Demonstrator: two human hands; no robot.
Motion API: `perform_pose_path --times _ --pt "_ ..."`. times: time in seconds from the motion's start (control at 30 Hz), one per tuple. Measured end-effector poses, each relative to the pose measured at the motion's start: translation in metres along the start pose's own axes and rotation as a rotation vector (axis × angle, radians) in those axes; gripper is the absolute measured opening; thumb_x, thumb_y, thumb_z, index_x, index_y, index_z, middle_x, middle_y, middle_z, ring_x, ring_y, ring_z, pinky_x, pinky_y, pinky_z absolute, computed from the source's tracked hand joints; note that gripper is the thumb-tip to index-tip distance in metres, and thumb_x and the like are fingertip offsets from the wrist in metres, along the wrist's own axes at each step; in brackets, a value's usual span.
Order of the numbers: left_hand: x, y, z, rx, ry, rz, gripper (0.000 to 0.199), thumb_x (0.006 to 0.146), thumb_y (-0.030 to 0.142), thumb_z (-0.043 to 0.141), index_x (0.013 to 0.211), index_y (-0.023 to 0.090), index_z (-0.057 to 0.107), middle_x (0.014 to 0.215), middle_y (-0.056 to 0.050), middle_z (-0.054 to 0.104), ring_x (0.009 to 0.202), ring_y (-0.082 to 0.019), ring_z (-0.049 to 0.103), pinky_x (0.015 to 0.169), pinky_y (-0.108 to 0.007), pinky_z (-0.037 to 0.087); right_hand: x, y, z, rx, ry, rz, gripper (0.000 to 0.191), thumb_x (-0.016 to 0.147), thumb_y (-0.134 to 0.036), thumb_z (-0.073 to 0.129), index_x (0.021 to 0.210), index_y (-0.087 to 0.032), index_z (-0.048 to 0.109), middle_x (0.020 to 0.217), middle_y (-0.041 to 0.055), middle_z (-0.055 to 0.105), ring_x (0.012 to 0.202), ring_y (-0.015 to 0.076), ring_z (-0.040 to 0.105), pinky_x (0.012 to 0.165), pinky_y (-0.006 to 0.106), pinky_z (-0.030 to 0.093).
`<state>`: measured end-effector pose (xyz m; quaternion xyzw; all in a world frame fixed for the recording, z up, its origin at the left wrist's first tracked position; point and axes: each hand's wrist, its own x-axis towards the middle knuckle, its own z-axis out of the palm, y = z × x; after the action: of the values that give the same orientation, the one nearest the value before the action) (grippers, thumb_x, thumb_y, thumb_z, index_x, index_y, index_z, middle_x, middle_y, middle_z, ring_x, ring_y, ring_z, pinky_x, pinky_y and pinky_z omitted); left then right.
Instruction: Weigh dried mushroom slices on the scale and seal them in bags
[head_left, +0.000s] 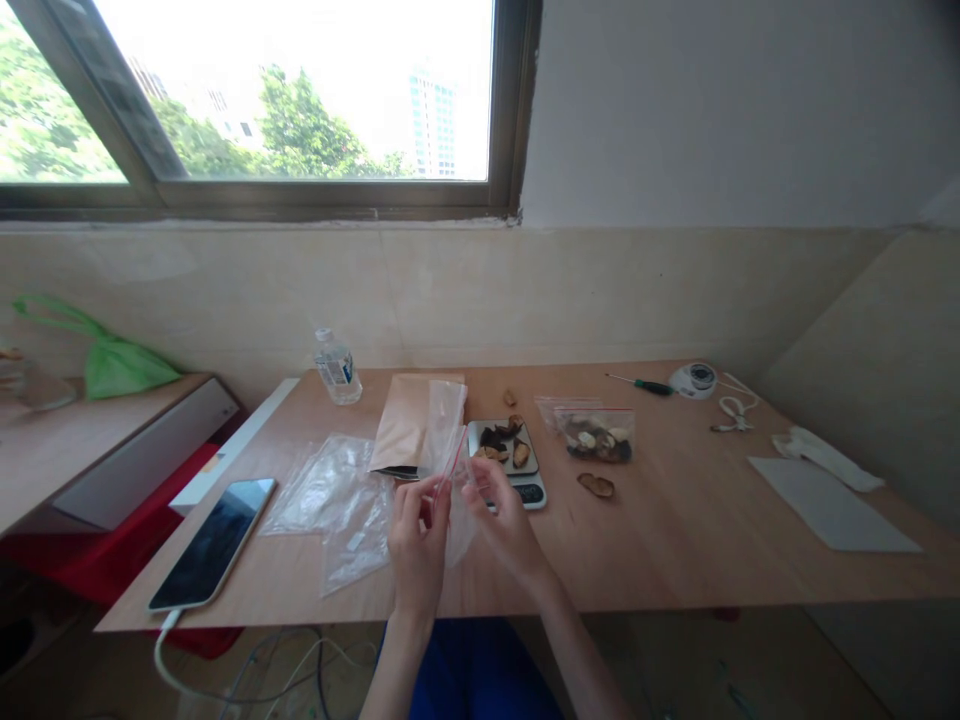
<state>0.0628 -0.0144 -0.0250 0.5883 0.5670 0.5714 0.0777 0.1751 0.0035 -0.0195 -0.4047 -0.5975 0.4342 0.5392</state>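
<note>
My left hand (420, 520) pinches the edge of a clear zip bag (445, 415) with a red seal line. On the same bag's other side, my right hand (501, 503) has its fingers closed at the rim. The bag is held over the table's front half. Just behind my hands, a small scale (534, 493) carries several dried brown pieces (520, 454). A brown paper pouch (405, 415) lies behind the bag. To the right is a filled zip bag (598, 437), with one loose dried slice (595, 486) in front of it.
Flat clear bags (337, 490) and a phone (214, 545) with a cable lie left. A water bottle (337, 370) stands at the back. Right are a screwdriver (651, 386), a white camera (694, 380), a white sheet (832, 505) and a white cloth (829, 458).
</note>
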Motion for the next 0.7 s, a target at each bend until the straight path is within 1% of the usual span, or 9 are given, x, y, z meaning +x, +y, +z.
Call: perform_pose_path --times 0.17,0.27,0.33,0.43,0.47,0.53,0.6,0.63,0.7 --pt "0.001 -0.001 -0.018 0.01 0.009 -0.01 0.016 0.084 0.028 0.052 0.093 0.02 0.062 0.079 -0.001 0.057 0.065 -0.011 0.053 0.061 -0.023 0.044 0.002 0.002 0.008 0.074 0.06 0.065 0.024 0.083 -0.037 0.053 0.096 -0.019 0.058 0.087 0.0052 0.066 0.077 0.0168 0.062 0.067 0.027 0.05" --pt "0.003 0.0 -0.035 0.058 0.131 0.016 0.012 0.082 0.026 0.056 0.088 0.021 0.064 0.078 0.0 0.057 0.066 -0.011 0.052 0.061 -0.023 0.043 -0.005 0.004 -0.003 0.093 0.12 0.106 0.024 0.08 -0.039 0.055 0.091 -0.018 0.061 0.081 0.005 0.066 0.072 0.0173 0.062 0.061 0.026 0.05" --pt "0.005 -0.001 -0.048 0.078 0.225 0.004 0.011 0.081 0.026 0.057 0.086 0.02 0.065 0.077 0.0 0.058 0.066 -0.011 0.052 0.061 -0.023 0.042 -0.009 0.004 -0.018 0.088 0.205 0.125 0.026 0.078 -0.041 0.058 0.09 -0.018 0.061 0.081 0.0048 0.066 0.07 0.017 0.062 0.06 0.026 0.05" --pt "0.007 -0.01 -0.069 0.14 0.362 -0.002 0.013 0.08 0.026 0.058 0.087 0.019 0.066 0.077 0.0 0.059 0.067 -0.011 0.053 0.06 -0.023 0.041 -0.015 0.005 -0.049 0.058 0.35 0.125 0.027 0.075 -0.042 0.06 0.087 -0.018 0.062 0.083 0.0056 0.067 0.075 0.0182 0.062 0.066 0.027 0.049" --pt "0.006 -0.016 -0.075 0.211 0.403 0.033 0.013 0.078 0.025 0.061 0.088 0.019 0.067 0.075 0.0 0.058 0.065 -0.01 0.052 0.06 -0.023 0.04 -0.017 0.006 -0.06 0.051 0.399 0.128 0.028 0.074 -0.042 0.062 0.086 -0.017 0.062 0.085 0.006 0.067 0.078 0.0189 0.062 0.068 0.028 0.049" --pt "0.001 -0.03 -0.084 0.331 0.43 0.169 0.017 0.076 0.023 0.064 0.092 0.021 0.069 0.076 0.0 0.058 0.063 -0.009 0.052 0.059 -0.022 0.04 -0.02 0.006 -0.081 0.068 0.49 0.153 0.031 0.07 -0.042 0.065 0.089 -0.017 0.063 0.089 0.0066 0.068 0.078 0.0192 0.062 0.067 0.028 0.049" --pt "-0.008 -0.045 -0.088 0.409 0.362 0.28 0.022 0.075 0.023 0.064 0.096 0.025 0.069 0.076 0.0 0.06 0.062 -0.009 0.054 0.059 -0.021 0.042 -0.023 0.006 -0.099 0.12 0.568 0.187 0.036 0.068 -0.044 0.067 0.092 -0.018 0.063 0.088 0.0058 0.068 0.067 0.0165 0.061 0.058 0.026 0.048" --pt "-0.014 -0.052 -0.087 0.428 0.253 0.28 0.024 0.079 0.023 0.061 0.101 0.028 0.068 0.078 0.0 0.06 0.063 -0.009 0.055 0.061 -0.021 0.043 -0.025 0.006 -0.106 0.147 0.593 0.2 0.038 0.067 -0.045 0.068 0.093 -0.018 0.063 0.085 0.0051 0.068 0.06 0.0147 0.059 0.054 0.025 0.047" --pt "-0.024 -0.064 -0.079 0.391 -0.089 0.229 0.027 0.085 0.028 0.051 0.109 0.031 0.064 0.08 -0.001 0.059 0.065 -0.01 0.057 0.062 -0.021 0.045 -0.028 0.007 -0.115 0.161 0.624 0.212 0.04 0.066 -0.046 0.069 0.093 -0.018 0.063 0.079 0.0042 0.067 0.052 0.0124 0.055 0.049 0.024 0.044"
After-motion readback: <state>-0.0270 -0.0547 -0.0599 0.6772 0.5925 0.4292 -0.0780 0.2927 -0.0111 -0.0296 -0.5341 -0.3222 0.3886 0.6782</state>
